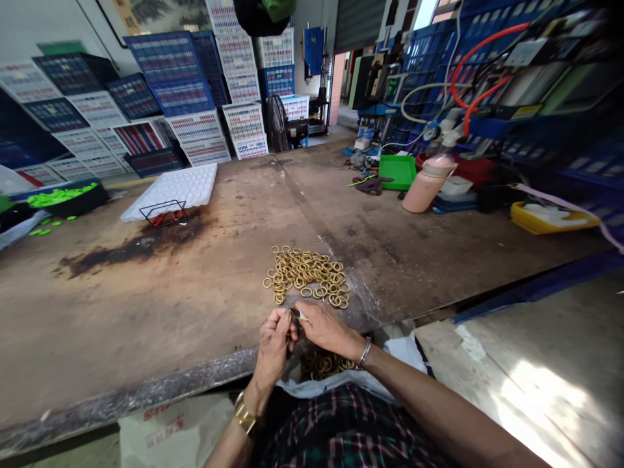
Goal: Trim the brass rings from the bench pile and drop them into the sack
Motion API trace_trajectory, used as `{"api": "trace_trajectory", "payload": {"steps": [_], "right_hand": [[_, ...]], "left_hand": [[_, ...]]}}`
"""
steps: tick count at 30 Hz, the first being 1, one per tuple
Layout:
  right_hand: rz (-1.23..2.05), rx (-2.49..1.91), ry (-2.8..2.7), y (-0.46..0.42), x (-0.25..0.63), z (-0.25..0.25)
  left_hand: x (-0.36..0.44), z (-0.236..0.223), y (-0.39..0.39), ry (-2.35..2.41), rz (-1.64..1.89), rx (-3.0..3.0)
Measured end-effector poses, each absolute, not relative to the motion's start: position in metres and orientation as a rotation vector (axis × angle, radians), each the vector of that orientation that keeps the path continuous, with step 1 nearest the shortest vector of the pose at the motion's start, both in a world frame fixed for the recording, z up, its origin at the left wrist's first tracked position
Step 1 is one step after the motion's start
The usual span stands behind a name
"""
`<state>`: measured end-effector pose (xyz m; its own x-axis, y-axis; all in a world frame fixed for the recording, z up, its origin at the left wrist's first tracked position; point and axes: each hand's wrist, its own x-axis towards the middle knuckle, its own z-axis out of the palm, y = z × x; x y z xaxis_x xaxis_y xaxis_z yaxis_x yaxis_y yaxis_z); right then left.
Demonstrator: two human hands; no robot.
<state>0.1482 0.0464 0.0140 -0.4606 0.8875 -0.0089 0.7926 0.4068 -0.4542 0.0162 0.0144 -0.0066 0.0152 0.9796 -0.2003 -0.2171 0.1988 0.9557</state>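
Note:
My left hand [273,341] is closed at the table's front edge, its fingers pinched together; whatever lies in them is too small and covered to name. Against its fingertips, my right hand [325,325] grips a small tool [299,314] with a pale handle and a dark end. Just beyond both hands, a loose pile of brass-coloured rings [307,270] lies on the brown table [234,279]. Below my wrists, more rings [324,365] sit in a white bag [407,351] at my lap, partly hidden by my hands.
At the far left stand a white moulded tray [178,185] and a dark basin [78,200] of bright green pieces. A pink bottle [426,185], a green tray [397,171] and a yellow tray [536,220] are on the right. Stacked crates [170,71] line the back.

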Motion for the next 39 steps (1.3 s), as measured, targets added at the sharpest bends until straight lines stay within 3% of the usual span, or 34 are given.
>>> {"api": "trace_trajectory", "payload": {"steps": [16,27,39], "right_hand": [[0.554,-1.675,-2.494,0.051,0.144,0.008],[0.182,-1.922,-2.326,0.07,0.146,0.014],[0.203,-1.936,-2.375,0.072,0.143,0.012]], "left_hand": [[0.019,0.013,-0.002,1.178,1.122,1.079],[0.005,0.003,0.003,0.895,1.2,0.432],[-0.002,0.001,0.01,0.849,1.211,0.144]]}}
